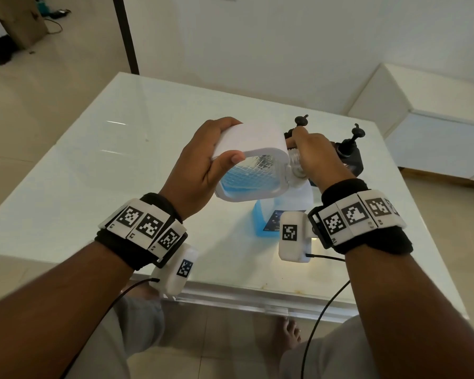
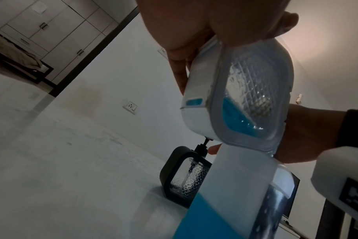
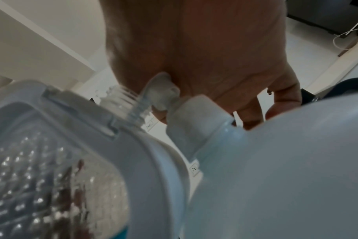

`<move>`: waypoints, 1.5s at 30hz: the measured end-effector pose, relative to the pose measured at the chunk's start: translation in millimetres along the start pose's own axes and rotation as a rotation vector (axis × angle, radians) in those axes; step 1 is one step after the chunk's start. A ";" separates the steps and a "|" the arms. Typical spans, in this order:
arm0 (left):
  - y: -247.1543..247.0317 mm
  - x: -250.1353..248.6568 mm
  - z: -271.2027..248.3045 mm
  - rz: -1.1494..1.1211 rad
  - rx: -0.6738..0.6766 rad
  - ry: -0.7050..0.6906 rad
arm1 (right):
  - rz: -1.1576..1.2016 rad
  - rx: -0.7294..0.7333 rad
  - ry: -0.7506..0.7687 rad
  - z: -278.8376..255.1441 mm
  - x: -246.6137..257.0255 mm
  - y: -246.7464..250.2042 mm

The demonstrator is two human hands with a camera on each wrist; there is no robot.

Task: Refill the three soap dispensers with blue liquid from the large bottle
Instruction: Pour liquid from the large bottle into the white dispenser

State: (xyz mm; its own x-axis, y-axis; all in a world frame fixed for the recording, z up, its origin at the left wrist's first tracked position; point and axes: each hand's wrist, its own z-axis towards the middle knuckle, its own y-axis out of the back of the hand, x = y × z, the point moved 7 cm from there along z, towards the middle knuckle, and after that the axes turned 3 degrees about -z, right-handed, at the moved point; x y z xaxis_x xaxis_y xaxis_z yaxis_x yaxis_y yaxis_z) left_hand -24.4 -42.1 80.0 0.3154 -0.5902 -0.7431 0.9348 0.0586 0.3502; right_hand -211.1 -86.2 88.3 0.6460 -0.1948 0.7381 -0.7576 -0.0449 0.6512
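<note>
White dispenser [image 1: 251, 149], part-filled blue, tilted in left hand [image 1: 200, 165]; right hand [image 1: 316, 157] presses bottle pump [image 3: 164, 90].

A home — tiled floor [image 1: 39, 110], white cabinet [image 1: 427, 132], wardrobe doors [image 2: 51, 32], bed [image 2: 14, 55] — bedroom nearby

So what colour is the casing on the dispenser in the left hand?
White casing; clearest in the left wrist view.

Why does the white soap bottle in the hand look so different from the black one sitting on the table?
The white dispenser is held tilted in the air by the left hand; the black dispenser stands upright on the table. The white dispenser holds some blue liquid; the black dispenser looks empty. The white dispenser's neck is open; the black dispenser has its pump on. Both have a clear, criss-cross patterned window.
</note>
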 end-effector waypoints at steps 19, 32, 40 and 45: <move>-0.3 2.7 0.2 0.019 0.014 0.015 | 0.057 -0.055 0.005 6.3 -1.1 1.1; 1.6 -0.6 0.7 0.024 0.019 -0.003 | 0.143 -0.046 -0.064 8.2 -4.3 2.0; 0.5 -1.5 1.3 0.012 0.026 0.006 | 0.045 -0.076 -0.031 11.4 -3.8 4.0; 0.3 -0.8 0.9 0.014 0.021 0.005 | -0.100 -0.068 0.058 13.1 -4.2 1.0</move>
State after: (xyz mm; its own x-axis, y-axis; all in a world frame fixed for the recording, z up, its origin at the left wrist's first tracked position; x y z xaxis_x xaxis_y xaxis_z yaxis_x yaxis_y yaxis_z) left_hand -24.5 -42.3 81.2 0.3293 -0.5856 -0.7407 0.9268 0.0503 0.3722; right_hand -215.8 -98.3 83.6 0.7237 -0.1360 0.6766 -0.6824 0.0055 0.7310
